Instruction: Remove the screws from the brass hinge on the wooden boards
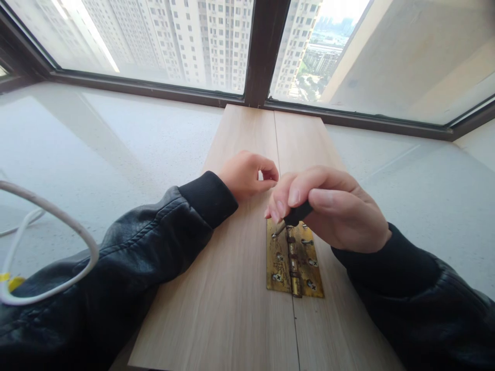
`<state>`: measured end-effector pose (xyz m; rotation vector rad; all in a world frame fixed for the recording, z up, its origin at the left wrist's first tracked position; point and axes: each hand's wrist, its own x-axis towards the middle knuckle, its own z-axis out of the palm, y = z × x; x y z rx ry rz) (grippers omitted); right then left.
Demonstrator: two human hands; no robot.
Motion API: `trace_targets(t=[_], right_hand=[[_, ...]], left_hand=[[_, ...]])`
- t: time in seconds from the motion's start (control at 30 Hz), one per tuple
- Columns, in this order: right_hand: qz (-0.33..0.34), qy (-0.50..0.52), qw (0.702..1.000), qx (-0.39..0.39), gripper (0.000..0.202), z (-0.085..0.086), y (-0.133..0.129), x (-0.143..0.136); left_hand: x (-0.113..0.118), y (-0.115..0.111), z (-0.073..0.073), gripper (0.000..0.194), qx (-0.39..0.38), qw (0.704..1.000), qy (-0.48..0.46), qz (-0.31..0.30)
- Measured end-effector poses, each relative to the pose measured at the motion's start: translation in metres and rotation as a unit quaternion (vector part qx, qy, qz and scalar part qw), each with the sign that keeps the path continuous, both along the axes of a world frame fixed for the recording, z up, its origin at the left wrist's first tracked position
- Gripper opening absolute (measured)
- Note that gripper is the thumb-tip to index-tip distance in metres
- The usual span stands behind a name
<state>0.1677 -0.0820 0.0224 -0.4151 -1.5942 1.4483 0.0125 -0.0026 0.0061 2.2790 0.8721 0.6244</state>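
A brass hinge [273,281] lies flat across the seam between two pale wooden boards [209,288], with several cross-head screws in its holes. Above its far end, my right hand [328,206] is closed around the black handle of a screwdriver [297,214]. The screwdriver's short metal shaft slants down to a hole in the left leaf. One screw [308,241] in the right leaf stands tilted and proud. My left hand [247,175] rests beyond the hinge on the left board, thumb and fingers curled together; whatever they pinch is too small to make out.
A white cable [91,247] loops over my left sleeve. The boards lie on a white speckled sill [116,139], their far ends close to the dark window frame [265,56]. High-rise buildings show through the glass.
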Motion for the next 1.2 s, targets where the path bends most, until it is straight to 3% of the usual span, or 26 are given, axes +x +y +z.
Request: trace_targets(t=[0.2, 0.53, 0.8, 1.03, 1.1, 1.2], right_hand=[[-0.082, -0.048, 0.991, 0.098, 0.007, 0.009, -0.004, -0.003], [-0.156, -0.131, 0.974, 0.1, 0.013, 0.026, -0.014, 0.007], [-0.107, -0.083, 0.988, 0.078, 0.009, 0.014, -0.005, 0.01], [0.074, -0.068, 0.995, -0.006, 0.012, 0.01, 0.001, 0.016], [0.078, -0.06, 0.995, -0.003, 0.015, 0.009, 0.0, 0.015], [0.022, -0.036, 0.999, 0.015, 0.019, 0.007, -0.004, 0.01]], left_hand=[[0.001, 0.004, -0.006, 0.01, -0.007, 1.0, -0.014, -0.013], [0.001, -0.001, -0.003, 0.012, 0.006, 1.0, -0.023, -0.012], [0.0, -0.003, -0.004, 0.007, 0.007, 1.0, -0.023, -0.005], [0.001, -0.002, -0.005, 0.011, 0.023, 1.0, -0.017, 0.008], [0.001, -0.001, -0.006, 0.011, 0.027, 0.999, -0.018, 0.009], [0.001, 0.001, -0.004, 0.01, 0.019, 1.0, -0.007, 0.002]])
